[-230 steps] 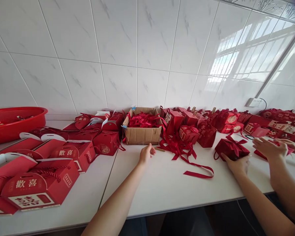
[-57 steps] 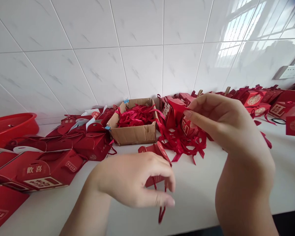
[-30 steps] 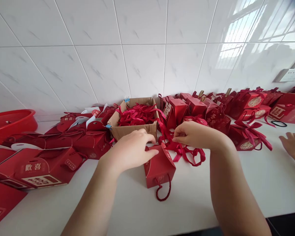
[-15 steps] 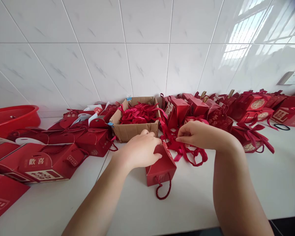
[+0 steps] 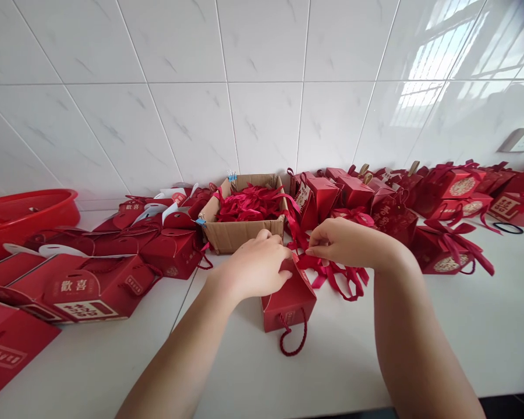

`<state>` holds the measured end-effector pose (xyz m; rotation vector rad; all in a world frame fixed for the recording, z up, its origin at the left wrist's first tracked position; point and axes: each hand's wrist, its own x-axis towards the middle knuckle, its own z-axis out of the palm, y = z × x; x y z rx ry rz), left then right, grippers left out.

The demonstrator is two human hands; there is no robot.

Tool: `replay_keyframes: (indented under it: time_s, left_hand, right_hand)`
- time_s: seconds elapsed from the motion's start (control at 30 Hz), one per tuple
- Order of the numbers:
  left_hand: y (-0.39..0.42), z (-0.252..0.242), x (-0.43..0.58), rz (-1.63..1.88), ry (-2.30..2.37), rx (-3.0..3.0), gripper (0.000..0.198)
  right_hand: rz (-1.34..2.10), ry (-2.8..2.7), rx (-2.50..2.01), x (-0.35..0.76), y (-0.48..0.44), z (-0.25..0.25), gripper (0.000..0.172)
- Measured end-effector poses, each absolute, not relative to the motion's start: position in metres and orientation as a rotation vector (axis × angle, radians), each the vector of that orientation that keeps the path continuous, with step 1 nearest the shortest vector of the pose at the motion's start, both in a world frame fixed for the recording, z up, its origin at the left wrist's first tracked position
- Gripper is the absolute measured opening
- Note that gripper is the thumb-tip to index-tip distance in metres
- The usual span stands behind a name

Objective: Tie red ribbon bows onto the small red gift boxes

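A red gift box [image 5: 289, 302] with a twisted cord handle [image 5: 293, 349] stands on the white counter in front of me. Over its top my left hand [image 5: 262, 263] is closed, fingers curled and thumb against the lid; the far part of the box is hidden beneath it. Just right of the box, my right hand [image 5: 332, 241] is closed in a pinch at a strand of red ribbon; its fingertips partly cover what they hold. Loose red ribbons [image 5: 347, 285] lie tangled on the counter below that hand.
Behind the box, a cardboard carton [image 5: 240, 237] holds a heap of red ribbons. More red gift boxes [image 5: 100, 288] crowd the left, and ribboned boxes [image 5: 441, 256] line the right. A red basin [image 5: 30, 218] stands far left, against the tiled wall [image 5: 262, 128].
My right hand has moved left, closer to the gift box, and the loose ribbons have shifted slightly. My left hand stays on the box. The whole view has shifted a little.
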<state>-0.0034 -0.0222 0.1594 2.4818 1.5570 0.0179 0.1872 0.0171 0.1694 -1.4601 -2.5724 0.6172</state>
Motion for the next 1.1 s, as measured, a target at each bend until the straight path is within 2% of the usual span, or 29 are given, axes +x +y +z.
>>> replay_keyframes:
  time_s: [0.27, 0.53, 0.6, 0.87, 1.1]
  left_hand:
    - [-0.016, 0.157, -0.001, 0.044, 1.488, 2.480, 0.025]
    - [-0.015, 0.160, -0.004, 0.172, 1.446, 2.465, 0.014]
    - [-0.015, 0.163, -0.006, 0.249, 1.447, 2.459, 0.014]
    - [-0.015, 0.173, -0.014, 0.622, 1.497, 2.109, 0.018]
    - [-0.017, 0.189, -0.030, 1.144, 1.315, 1.847, 0.017]
  right_hand:
    - [0.703, -2.631, -1.428, 0.179, 0.017, 0.169, 0.023]
    - [0.672, -2.723, -1.378, 0.176, 0.020, 0.168, 0.019]
    - [0.657, -2.739, -1.392, 0.176, 0.020, 0.168, 0.017]
    - [0.623, -2.709, -1.462, 0.179, 0.025, 0.165, 0.031]
    - [0.655, -2.651, -1.452, 0.192, 0.033, 0.164, 0.017]
